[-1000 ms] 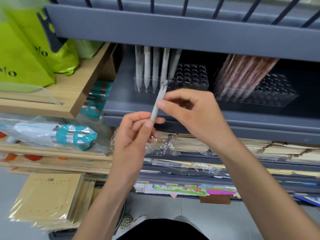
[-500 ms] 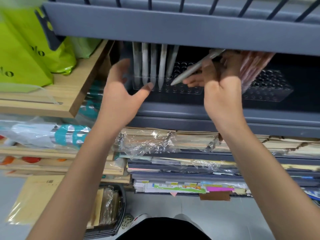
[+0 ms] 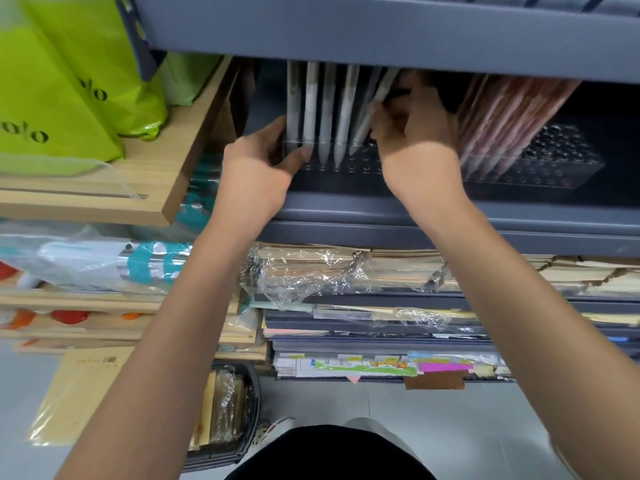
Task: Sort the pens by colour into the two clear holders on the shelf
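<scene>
Two clear holders stand on the grey shelf. The left holder (image 3: 360, 164) carries a row of several grey pens (image 3: 325, 112), tips down. The right holder (image 3: 554, 161) is packed with pink pens (image 3: 502, 123) leaning left. My left hand (image 3: 263, 161) grips the left holder's front left corner, thumb against its front wall. My right hand (image 3: 412, 126) pinches one more grey pen (image 3: 372, 112), tilted, with its tip at the holder's top next to the row.
The grey shelf above (image 3: 381, 29) overhangs the pen tops. Green bags (image 3: 69, 91) sit on a wooden shelf (image 3: 173, 188) to the left. Wrapped paper stacks (image 3: 346, 271) fill the shelves below, and a basket (image 3: 228, 417) stands on the floor.
My right hand has brought the grey pen down from a flat angle to the left holder. My left hand closed on the holder's corner.
</scene>
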A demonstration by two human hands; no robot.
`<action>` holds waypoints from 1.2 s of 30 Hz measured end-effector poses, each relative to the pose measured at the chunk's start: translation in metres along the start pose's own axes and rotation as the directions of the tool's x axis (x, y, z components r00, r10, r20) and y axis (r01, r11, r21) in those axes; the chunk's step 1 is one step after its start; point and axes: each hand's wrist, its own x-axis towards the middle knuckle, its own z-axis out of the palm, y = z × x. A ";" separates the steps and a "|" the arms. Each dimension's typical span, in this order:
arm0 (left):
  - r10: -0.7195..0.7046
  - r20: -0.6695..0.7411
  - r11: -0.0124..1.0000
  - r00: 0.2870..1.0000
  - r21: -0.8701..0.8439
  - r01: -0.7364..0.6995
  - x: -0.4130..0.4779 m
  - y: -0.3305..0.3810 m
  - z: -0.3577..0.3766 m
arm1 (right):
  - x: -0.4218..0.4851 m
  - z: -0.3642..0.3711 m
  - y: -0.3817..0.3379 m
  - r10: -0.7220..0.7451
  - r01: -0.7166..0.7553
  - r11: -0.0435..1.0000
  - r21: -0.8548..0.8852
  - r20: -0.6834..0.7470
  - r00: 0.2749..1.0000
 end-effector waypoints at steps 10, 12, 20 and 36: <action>-0.006 0.001 1.000 1.000 -0.003 0.006 0.000 -0.001 -0.001 | -0.007 0.007 0.001 0.078 -0.080 0.996 -0.042 -0.055 0.995; -0.005 0.003 1.000 1.000 0.009 0.005 -0.001 -0.001 -0.001 | -0.006 0.005 0.000 0.077 -0.080 0.995 -0.065 -0.043 0.996; -0.004 0.019 1.000 1.000 0.031 0.004 0.000 -0.002 -0.002 | -0.007 0.009 -0.005 0.041 -0.041 0.959 -0.281 -0.006 0.999; 0.047 0.007 0.990 0.999 0.130 -0.047 0.001 -0.002 -0.003 | -0.008 0.009 -0.009 0.045 -0.030 0.906 -0.422 0.025 0.999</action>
